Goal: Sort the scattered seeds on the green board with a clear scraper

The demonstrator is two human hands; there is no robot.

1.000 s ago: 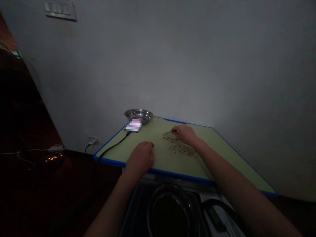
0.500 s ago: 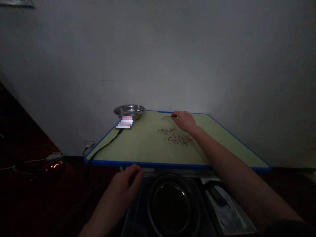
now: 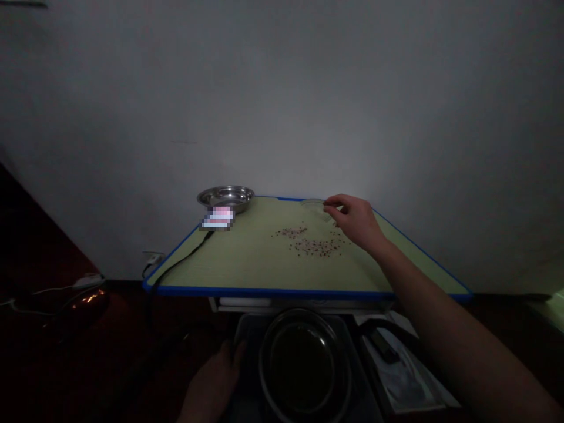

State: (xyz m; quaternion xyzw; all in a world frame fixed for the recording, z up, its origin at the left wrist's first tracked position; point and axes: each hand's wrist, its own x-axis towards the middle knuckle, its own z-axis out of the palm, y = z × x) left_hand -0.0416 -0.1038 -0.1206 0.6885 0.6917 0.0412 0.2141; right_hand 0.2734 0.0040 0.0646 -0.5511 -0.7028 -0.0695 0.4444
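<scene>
— Right hand (image 3: pixel 355 218) has shifted right; left hand (image 3: pixel 211 382) has drawn back.
— Grip?
— Right pinches a clear curved piece (image 3: pixel 312 203); left, too dim to tell. Reddish bits (image 3: pixel 315 247) lie nearer, scattered on the table (image 3: pixel 229 258).
— Risk?
— Careless sweep could fling bits off the edge.
— Writing?
— None legible; pixelated patch (image 3: pixel 217 218) beside metal bowl (image 3: pixel 243 204).

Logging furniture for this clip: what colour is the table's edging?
The edging of the table is blue, clearest along the near side in the head view.
</scene>
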